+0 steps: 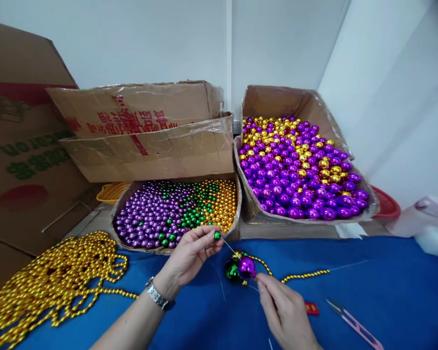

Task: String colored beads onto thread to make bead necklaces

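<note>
My left hand (191, 255) pinches a small green bead (217, 236) at its fingertips, just in front of the box of small beads (175, 211). A thin needle or thread (228, 245) runs from that bead down to a large purple ball (246, 267) and a large green ball (232, 271) lying on the blue cloth (368, 291). My right hand (282, 311) sits just below the purple ball, fingers pinched on the thread. A short gold bead strand (302, 276) trails right from the balls.
A box of large purple and gold balls (295, 165) stands at the back right. A heap of gold bead strands (54, 282) lies at the left. Pink thread snips (354, 323) and a small red item (311, 308) lie right of my hand. Cardboard boxes (146, 131) stand behind.
</note>
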A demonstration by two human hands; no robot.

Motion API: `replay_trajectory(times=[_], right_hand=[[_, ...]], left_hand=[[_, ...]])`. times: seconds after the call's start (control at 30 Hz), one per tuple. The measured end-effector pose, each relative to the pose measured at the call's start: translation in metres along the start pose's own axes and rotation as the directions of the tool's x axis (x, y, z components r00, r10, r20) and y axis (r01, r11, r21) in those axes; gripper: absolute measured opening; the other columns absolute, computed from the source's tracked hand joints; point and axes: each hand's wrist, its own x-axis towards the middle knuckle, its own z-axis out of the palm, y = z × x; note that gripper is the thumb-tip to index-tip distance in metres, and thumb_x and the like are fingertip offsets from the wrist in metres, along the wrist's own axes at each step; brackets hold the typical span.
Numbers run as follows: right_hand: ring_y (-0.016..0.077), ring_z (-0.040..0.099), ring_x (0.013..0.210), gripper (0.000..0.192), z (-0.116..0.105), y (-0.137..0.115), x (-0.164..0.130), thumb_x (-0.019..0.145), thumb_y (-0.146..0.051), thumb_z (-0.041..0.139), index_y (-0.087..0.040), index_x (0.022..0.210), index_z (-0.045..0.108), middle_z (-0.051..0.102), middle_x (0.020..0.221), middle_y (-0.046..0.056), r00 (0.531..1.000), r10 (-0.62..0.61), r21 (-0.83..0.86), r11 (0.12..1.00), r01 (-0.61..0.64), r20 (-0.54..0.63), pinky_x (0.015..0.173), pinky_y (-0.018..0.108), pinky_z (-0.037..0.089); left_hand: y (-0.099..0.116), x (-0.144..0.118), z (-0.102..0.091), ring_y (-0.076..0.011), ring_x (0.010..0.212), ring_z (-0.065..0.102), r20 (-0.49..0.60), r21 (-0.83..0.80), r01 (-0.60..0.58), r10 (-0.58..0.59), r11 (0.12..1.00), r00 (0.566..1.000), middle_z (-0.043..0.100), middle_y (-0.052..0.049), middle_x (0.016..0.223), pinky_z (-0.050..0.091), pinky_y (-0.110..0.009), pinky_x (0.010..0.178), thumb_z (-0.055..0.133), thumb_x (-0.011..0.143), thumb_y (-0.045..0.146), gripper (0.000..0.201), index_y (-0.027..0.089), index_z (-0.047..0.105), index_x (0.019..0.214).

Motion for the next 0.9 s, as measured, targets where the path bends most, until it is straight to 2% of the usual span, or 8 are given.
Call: replay_trajectory(times=[0.13, 0.3, 0.43, 0.53, 0.67, 0.9], right_hand=[[0.0192, 0.069, 0.078, 0.024, 0.001, 0.005, -0.003, 0.092, -0.017, 0.042, -0.016, 0.106, 0.062, 0.071, 0.089, 0.009, 0.999, -0.038, -0.064, 0.997, 0.037, -0.007, 0.071, 0.026, 0.056], [0.0188, 0.068, 0.068, 0.026, 0.001, 0.010, -0.001, 0.092, -0.015, 0.041, -0.015, 0.105, 0.063, 0.069, 0.077, 0.009, 0.998, -0.054, -0.127, 0.991, 0.052, -0.012, 0.063, 0.026, 0.055], [0.0180, 0.068, 0.070, 0.024, -0.005, 0.012, 0.000, 0.092, -0.016, 0.041, -0.015, 0.104, 0.062, 0.069, 0.079, 0.009, 0.999, -0.013, -0.072, 0.997, 0.010, -0.048, 0.067, 0.025, 0.055], [0.0184, 0.068, 0.073, 0.023, -0.009, 0.016, -0.003, 0.092, -0.016, 0.042, -0.016, 0.105, 0.061, 0.069, 0.082, 0.008, 0.997, 0.020, -0.027, 0.999, -0.022, -0.072, 0.067, 0.025, 0.054], [0.0191, 0.068, 0.076, 0.022, -0.011, 0.023, -0.009, 0.092, -0.016, 0.043, -0.018, 0.106, 0.061, 0.070, 0.087, 0.009, 0.992, 0.032, -0.014, 0.999, -0.034, -0.119, 0.069, 0.026, 0.054], [0.0193, 0.069, 0.074, 0.023, -0.018, 0.030, -0.010, 0.092, -0.016, 0.040, -0.017, 0.104, 0.061, 0.070, 0.086, 0.010, 0.995, 0.023, -0.060, 0.998, -0.030, -0.101, 0.067, 0.025, 0.055]], left_hand=[[0.000, -0.002, 0.003, -0.0140, 0.076, 0.064, 0.015, 0.060, -0.034, 0.034, 0.998, 0.999, 0.068, -0.007, 0.088, 0.051, -0.026, 0.074, 0.071, 0.076, 0.022, 0.022, 0.013, 0.068, 0.096], [0.005, -0.001, 0.014, -0.0115, 0.075, 0.060, 0.043, 0.270, -0.133, 0.126, 0.954, 0.991, 0.068, -0.005, 0.086, 0.048, -0.021, 0.072, 0.071, 0.076, 0.021, 0.019, 0.014, 0.070, 0.094], [0.008, 0.006, 0.027, -0.0120, 0.078, 0.060, 0.070, 0.170, -0.094, 0.083, 0.981, 0.994, 0.066, -0.006, 0.094, 0.049, -0.023, 0.075, 0.068, 0.079, 0.023, 0.019, 0.015, 0.069, 0.097], [0.006, 0.012, 0.034, -0.0116, 0.077, 0.061, 0.069, 0.105, -0.068, 0.061, 0.992, 0.996, 0.066, -0.006, 0.092, 0.049, -0.023, 0.075, 0.068, 0.080, 0.023, 0.019, 0.014, 0.069, 0.097], [0.001, 0.015, 0.038, -0.0116, 0.076, 0.061, 0.085, 0.115, -0.056, 0.046, 0.992, 0.995, 0.066, -0.007, 0.090, 0.049, -0.021, 0.073, 0.067, 0.080, 0.022, 0.021, 0.013, 0.068, 0.099], [-0.001, 0.021, 0.048, -0.0122, 0.077, 0.060, 0.089, 0.169, -0.050, 0.036, 0.984, 0.995, 0.066, -0.007, 0.092, 0.049, -0.023, 0.074, 0.067, 0.080, 0.024, 0.022, 0.013, 0.069, 0.099]])
